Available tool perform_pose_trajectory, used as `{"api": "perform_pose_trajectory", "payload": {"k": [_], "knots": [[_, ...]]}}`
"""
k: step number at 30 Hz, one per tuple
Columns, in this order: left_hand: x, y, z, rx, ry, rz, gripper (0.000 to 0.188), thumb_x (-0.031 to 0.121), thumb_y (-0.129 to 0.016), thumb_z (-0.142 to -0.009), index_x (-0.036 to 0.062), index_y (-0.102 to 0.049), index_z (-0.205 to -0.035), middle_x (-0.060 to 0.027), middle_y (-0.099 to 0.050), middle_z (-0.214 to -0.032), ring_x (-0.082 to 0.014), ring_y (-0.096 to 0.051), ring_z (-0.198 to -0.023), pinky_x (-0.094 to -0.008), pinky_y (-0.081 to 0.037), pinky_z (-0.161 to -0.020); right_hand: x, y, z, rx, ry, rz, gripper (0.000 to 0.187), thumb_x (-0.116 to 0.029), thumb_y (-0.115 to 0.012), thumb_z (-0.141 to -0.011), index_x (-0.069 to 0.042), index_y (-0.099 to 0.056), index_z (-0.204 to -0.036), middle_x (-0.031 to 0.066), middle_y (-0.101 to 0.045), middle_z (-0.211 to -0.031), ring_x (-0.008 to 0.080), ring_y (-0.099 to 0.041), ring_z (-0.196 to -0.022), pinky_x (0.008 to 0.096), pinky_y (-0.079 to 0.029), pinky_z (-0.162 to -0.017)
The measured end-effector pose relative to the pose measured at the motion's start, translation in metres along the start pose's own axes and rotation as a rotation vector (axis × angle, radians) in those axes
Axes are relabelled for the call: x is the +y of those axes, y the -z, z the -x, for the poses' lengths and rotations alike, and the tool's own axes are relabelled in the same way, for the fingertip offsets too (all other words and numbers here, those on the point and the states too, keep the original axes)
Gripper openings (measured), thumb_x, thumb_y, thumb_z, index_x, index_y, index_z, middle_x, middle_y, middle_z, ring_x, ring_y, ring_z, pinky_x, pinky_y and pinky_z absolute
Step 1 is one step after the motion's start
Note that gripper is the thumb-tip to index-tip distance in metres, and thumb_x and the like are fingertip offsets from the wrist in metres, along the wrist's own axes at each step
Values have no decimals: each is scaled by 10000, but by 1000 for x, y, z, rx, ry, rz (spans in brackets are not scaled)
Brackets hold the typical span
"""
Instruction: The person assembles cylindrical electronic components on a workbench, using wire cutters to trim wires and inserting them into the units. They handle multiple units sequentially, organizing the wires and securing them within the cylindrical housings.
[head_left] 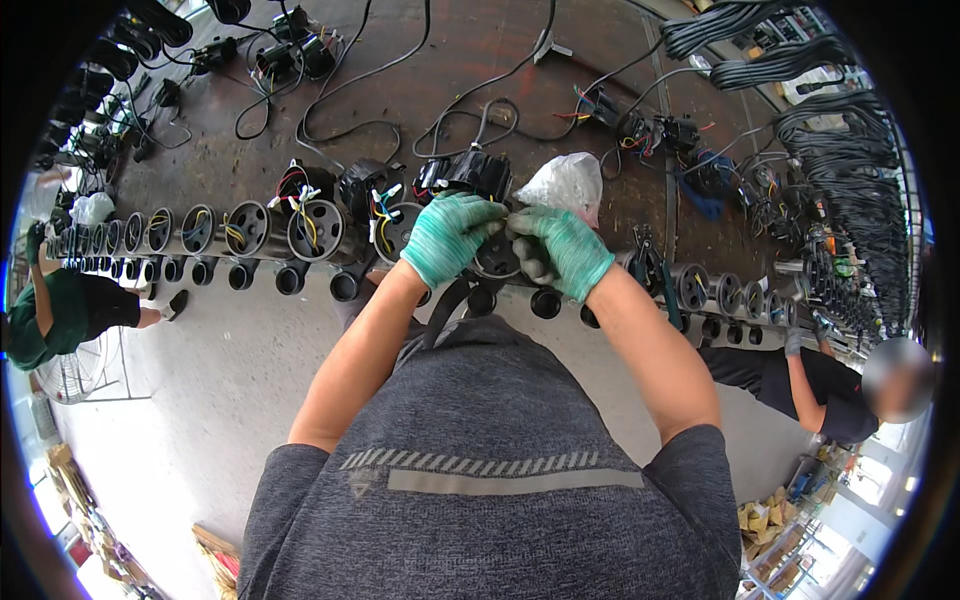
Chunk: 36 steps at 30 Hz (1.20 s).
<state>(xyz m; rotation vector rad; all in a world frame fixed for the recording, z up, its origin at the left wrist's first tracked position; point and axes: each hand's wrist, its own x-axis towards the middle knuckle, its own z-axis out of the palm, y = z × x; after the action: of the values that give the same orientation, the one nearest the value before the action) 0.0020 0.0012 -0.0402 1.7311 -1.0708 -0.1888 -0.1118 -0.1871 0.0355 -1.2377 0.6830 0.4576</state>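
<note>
Both my hands wear green gloves and meet over a round black motor unit (497, 258) at the front edge of the brown workbench (480, 60). My left hand (447, 238) pinches something small at the top of the unit, fingers closed. My right hand (562, 248) grips the unit's right side and pinches at the same spot. What sits between the fingertips is too small to tell. Behind the hands stands a black motor part (470, 172) with wires.
A row of round motor units (250, 230) with coloured wires lines the bench edge left and right. A white plastic bag (566, 184) lies behind my right hand. Black cables cover the bench. Pliers (650, 262) rest at right. Other people work at both sides.
</note>
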Motion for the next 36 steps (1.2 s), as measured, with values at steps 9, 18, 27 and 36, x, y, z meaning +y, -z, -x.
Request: {"api": "perform_pose_trajectory", "payload": {"k": [9,18,27,36], "knots": [[3,4,-1,-37,10,-23,218,96,-784,-934,40,-789,-1145,-155,-765,-972,-354,-742,-883,-418,-582,-803,19,9,-8,349,1131,1344,296,-175,-758,-960,-110,-700,-1243,95,-761,-1023,311,-740,-967,560,-514,-927],[3,4,-3,-68,-47,-72,220,120,-776,-941,50,-788,-1149,-169,-762,-969,-380,-736,-894,-438,-584,-809,-1,-9,9,136,192,284,207,-227,-681,-1057,-27,-680,-1112,136,-742,-850,214,-730,-717,371,-557,-625],[7,6,-4,-105,5,-58,232,128,-781,-935,38,-779,-1149,-172,-762,-986,-391,-729,-907,-446,-579,-819,8,15,-1,247,1194,1281,343,-44,-705,-944,-95,-688,-1283,102,-750,-1034,290,-745,-974,430,-585,-902],[14,4,-7,-112,32,-119,285,136,-757,-955,40,-749,-1224,-176,-768,-1075,-403,-729,-993,-462,-573,-883,14,12,-7,316,1189,1150,146,-50,-713,-943,-39,-701,-1088,161,-756,-957,353,-739,-840,439,-597,-788]]}}
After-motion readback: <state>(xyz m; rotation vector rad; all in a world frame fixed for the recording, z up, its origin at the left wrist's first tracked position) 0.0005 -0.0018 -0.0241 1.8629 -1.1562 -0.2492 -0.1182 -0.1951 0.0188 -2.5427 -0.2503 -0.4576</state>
